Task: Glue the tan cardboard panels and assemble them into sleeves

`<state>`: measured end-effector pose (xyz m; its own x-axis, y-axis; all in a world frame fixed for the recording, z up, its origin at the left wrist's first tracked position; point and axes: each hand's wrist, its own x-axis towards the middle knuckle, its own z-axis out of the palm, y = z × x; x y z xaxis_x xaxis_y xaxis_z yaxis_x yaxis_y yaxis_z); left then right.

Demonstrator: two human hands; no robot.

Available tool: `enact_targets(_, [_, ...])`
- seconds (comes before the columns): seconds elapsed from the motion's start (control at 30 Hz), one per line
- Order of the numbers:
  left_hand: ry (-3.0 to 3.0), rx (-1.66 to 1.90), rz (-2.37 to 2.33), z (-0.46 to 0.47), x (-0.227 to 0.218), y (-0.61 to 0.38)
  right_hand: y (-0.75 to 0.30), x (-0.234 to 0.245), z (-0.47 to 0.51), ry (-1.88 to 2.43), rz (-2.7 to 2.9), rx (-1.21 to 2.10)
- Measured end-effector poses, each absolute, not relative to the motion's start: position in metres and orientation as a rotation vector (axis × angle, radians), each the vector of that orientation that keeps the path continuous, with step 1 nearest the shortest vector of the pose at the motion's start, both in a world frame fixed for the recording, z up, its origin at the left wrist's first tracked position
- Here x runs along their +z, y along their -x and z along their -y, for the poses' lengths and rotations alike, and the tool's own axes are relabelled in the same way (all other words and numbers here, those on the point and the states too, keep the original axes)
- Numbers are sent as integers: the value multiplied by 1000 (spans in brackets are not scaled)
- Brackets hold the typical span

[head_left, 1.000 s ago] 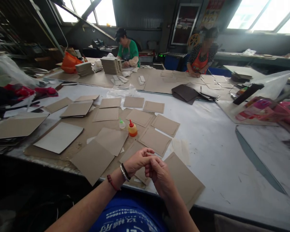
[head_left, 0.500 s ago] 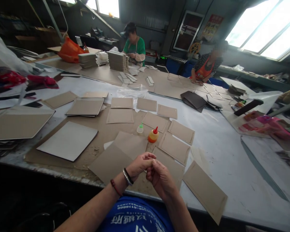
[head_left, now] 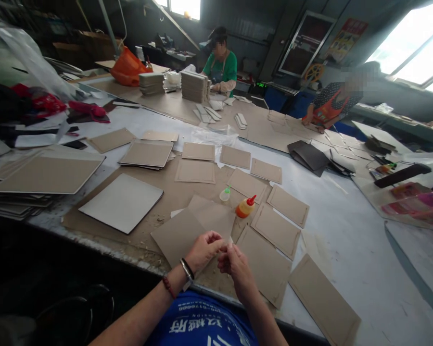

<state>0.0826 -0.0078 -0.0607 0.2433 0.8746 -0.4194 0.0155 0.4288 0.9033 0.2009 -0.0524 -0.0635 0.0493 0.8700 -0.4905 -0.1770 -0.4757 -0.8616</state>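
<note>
My left hand and my right hand meet at the near table edge, fingertips pinched together over something too small to make out. A bracelet and a red bead band sit on my left wrist. Under the hands lie brown cardboard sheets. An orange glue bottle with a red cap and a small clear bottle with a green tip stand just beyond them. Several framed cardboard panels lie in rows to the right.
A white board lies left of the hands, with a stack of large boards further left. Two people work at the far side beside stacked cardboard. An orange bag, dark sheets and plastic bags lie around.
The view has swung left and the table contents have shifted right in the frame. Both hands stay pinched together near the table edge, with only small finger movements.
</note>
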Motion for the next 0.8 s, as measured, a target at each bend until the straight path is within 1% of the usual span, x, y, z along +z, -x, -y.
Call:
enact_targets(0.07, [-1118,826,-1471,5,-72,-59,-203,-89,57,1638,877,1501])
enact_targets(0.13, [-1320,855,-1813,0,-86,-32,-203,-114,64,1729,963,1514])
enact_targets(0.2, [-1515,783,-2024,-6,-101,-7,-202,-134,69,1748,975,1564])
enact_targets(0.27, [-1621,642,-2132,-10,-115,11,-197,-148,72,1734,950,1612])
enact_targets(0.37, [-1671,455,-2189,-10,-132,24,-189,-159,71,1725,898,1686])
enact_targets(0.43, [-1711,399,-2193,-8,-141,27,-185,-161,67,1741,848,1725])
enact_targets(0.67, [-1851,426,-2196,-6,-156,37,-177,-160,57,1824,676,1744])
enact_targets(0.8, [-1891,330,-2152,-18,-157,49,-167,-154,61,1823,606,1694])
